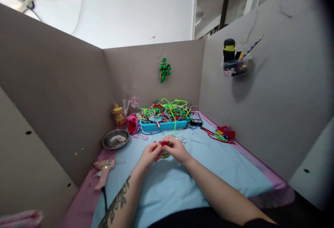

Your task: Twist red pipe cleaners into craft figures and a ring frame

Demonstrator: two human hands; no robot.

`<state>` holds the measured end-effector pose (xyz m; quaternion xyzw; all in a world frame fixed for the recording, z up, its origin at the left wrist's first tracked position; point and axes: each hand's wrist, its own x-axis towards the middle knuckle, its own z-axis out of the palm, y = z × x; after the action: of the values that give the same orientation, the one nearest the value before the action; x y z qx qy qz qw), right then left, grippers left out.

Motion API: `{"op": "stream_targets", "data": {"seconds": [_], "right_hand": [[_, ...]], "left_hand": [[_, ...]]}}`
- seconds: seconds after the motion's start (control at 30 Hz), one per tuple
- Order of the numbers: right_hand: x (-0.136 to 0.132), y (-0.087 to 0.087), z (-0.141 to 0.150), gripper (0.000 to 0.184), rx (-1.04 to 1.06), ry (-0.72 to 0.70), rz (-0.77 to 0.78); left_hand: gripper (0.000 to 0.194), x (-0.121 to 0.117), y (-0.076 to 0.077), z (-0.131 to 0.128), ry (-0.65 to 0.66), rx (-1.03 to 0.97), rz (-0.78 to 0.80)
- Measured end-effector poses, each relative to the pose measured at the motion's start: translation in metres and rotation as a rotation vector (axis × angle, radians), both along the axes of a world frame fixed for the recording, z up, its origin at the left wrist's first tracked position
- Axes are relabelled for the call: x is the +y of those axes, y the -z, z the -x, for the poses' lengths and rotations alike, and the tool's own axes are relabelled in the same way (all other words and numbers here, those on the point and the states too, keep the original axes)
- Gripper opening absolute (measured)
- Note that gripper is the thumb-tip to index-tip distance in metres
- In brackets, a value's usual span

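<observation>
My left hand (pixel 152 152) and my right hand (pixel 175 148) meet over the middle of the table, both with fingers pinched. Between the fingertips is a small red pipe-cleaner piece (pixel 163 143), mostly covered by the fingers. Some yellow-green pipe-cleaner work (pixel 165 155) shows just under the hands; whether it joins the red piece I cannot tell. Scissors (pixel 183 140) lie on the cloth right behind my right hand. Farther back, a blue tray (pixel 164 126) is heaped with tangled pipe cleaners (pixel 167 111) in green, red, pink and other colours.
At the left are a metal bowl (pixel 108 144) with small whitish bits and a pink glue gun (pixel 105 174) with a lit green light. A lidded cup (pixel 119 117) stands behind. Colourful pipe-cleaner pieces (pixel 224 134) lie at the right. Grey partitions (pixel 153 64) enclose the table.
</observation>
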<state>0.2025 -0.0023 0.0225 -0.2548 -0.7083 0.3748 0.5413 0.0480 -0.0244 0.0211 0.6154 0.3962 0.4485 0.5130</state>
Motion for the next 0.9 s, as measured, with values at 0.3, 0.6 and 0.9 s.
{"op": "stream_targets", "data": {"seconds": [0.3,0.6,0.9], "right_hand": [[-0.003,0.004,0.003,0.01,-0.166,-0.153,0.165],[-0.011,0.027,0.025,0.009,-0.699,-0.309,-0.082],[-0.014,0.03,0.028,0.007,-0.725,-0.307,-0.202]], "left_hand": [[0.042,0.009,-0.003,0.014,-0.336,-0.075,-0.02],[0.037,0.014,-0.005,0.024,-0.473,-0.158,-0.063],[0.035,0.014,-0.002,0.021,-0.464,-0.143,-0.066]]}}
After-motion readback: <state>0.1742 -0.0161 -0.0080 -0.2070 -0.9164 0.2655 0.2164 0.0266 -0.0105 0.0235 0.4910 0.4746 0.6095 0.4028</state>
